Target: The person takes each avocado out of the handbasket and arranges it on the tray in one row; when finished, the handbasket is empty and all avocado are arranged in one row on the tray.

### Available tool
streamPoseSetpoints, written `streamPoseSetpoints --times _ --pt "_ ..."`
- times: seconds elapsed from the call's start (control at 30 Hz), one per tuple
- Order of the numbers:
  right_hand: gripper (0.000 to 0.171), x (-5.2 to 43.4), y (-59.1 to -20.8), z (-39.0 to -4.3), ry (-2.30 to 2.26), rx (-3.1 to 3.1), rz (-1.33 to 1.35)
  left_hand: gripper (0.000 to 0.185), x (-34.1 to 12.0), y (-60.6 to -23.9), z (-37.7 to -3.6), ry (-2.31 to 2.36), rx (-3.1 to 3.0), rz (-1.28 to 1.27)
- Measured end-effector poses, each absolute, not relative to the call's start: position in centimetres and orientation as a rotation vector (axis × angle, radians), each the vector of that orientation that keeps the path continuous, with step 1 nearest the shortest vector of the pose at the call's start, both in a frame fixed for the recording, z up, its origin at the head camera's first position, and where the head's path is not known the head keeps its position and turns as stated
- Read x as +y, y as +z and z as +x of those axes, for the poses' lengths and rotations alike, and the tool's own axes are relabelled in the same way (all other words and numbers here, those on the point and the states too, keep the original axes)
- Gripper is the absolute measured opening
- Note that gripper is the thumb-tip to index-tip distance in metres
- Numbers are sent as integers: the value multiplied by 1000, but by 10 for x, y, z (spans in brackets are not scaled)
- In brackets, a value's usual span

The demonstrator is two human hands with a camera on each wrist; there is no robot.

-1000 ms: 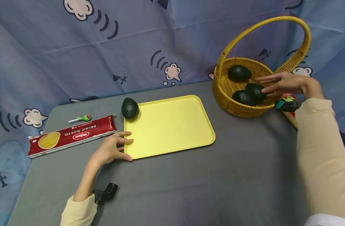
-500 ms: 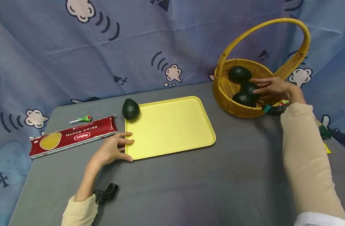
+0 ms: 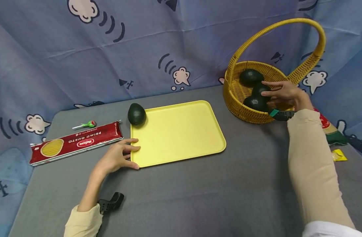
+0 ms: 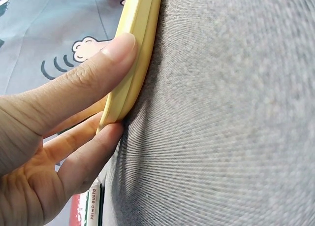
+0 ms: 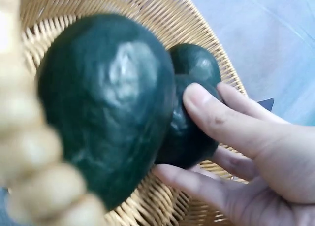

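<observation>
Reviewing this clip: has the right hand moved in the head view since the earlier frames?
Yes. Judged against the wicker basket, the right hand has shifted leftward, farther in over the basket.

The right grip (image 3: 283, 92) hides part of its avocado (image 5: 183, 137), and the right sleeve (image 3: 311, 161) part of a packet (image 3: 333, 133).

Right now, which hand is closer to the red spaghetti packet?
Left. Your left hand, holding the yellow tray, is close beside the spaghetti packet; your right hand is far to its right, in the wicker basket.
</observation>
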State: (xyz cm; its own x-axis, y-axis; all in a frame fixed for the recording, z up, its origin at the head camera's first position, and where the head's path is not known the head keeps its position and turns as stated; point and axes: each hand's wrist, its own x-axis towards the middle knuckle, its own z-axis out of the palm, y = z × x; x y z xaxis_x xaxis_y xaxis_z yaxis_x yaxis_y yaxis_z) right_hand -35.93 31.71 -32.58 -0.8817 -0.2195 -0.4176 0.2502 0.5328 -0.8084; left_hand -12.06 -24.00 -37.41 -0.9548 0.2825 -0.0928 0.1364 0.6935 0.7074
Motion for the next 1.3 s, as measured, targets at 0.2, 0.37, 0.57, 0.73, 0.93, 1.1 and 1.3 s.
streamPoseSetpoints --times 0.2,0.37,0.57,0.73,0.93,1.1,1.3 --pt "78 314 -316 -354 -1378 2364 122 62 -241 -372 -120 1089 2722 337" --pt "81 310 -308 -351 -1455 2327 184 63 -243 -370 -119 1063 2744 354" --pt "81 308 -303 -346 -1681 2176 266 63 -244 -371 -120 1046 2731 348" --pt "78 310 -300 -341 -1886 2056 335 63 -244 -371 -121 1047 2715 329" --pt "75 306 -299 -327 -2046 2009 349 63 -244 -372 -122 1049 2703 324" --pt "72 297 -298 -313 -2178 1993 318 64 -242 -371 -122 1045 2696 326" --pt "68 285 -294 -294 -2345 1904 228 63 -241 -372 -121 1044 2706 347"
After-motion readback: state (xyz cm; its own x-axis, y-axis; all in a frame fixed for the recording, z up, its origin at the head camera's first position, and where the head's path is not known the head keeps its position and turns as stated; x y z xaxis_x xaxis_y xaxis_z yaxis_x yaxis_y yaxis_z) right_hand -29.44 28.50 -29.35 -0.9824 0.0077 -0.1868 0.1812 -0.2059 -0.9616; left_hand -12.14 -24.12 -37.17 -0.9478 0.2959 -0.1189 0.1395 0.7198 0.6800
